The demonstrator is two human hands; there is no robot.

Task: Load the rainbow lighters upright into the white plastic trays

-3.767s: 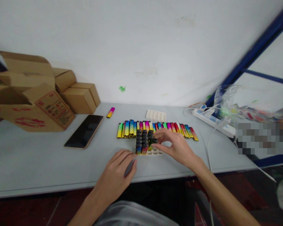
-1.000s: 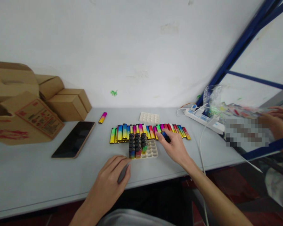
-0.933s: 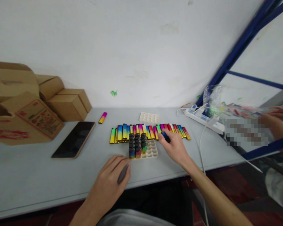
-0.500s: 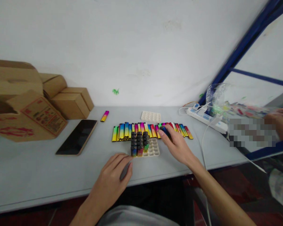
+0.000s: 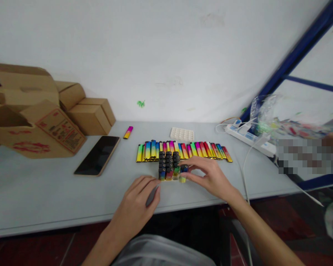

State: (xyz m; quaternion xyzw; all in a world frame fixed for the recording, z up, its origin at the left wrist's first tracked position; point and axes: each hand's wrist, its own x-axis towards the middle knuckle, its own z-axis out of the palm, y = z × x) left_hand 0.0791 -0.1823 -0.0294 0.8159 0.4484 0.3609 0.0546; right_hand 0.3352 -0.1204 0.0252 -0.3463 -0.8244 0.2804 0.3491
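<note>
Right hand [image 5: 211, 176] shifted since earlier frame, from lying lighters [image 5: 184, 150] back to near tray [image 5: 166, 180], mid-frame. Left hand [image 5: 140, 195] lower, loosely curled on counter [image 5: 105, 201] by tray's left corner; cannot tell if gripping. Right fingers [image 5: 195, 178] pinch blue-topped lighter [image 5: 184, 173], long axis nearly upright, just right of standing lighters [image 5: 168, 164]; right hand nearer; whether seated, cannot tell. Lying lighters beyond.
</note>
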